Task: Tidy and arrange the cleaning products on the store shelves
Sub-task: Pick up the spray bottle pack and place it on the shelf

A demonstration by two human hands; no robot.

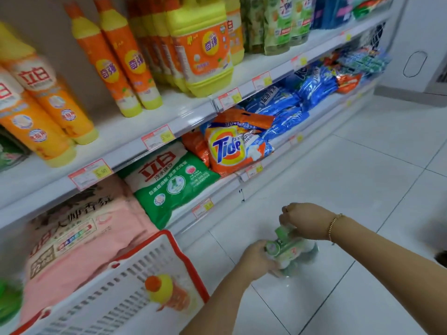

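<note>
Film of glossy green-and-white plastic wraps the lumpy pack [289, 253] we hold at five o'clock over smooth floor tiles [362, 177]. Our left hand [256, 260] curls round its lower end; our right hand [307, 221] pinches its top. Its print is too blurred to read. At seven o'clock the slotted red-rimmed basket [125, 293] is cut off.

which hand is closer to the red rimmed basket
Left. The left hand grips the green pack right of the basket; the right hand holds the pack's top, farther away.
</note>
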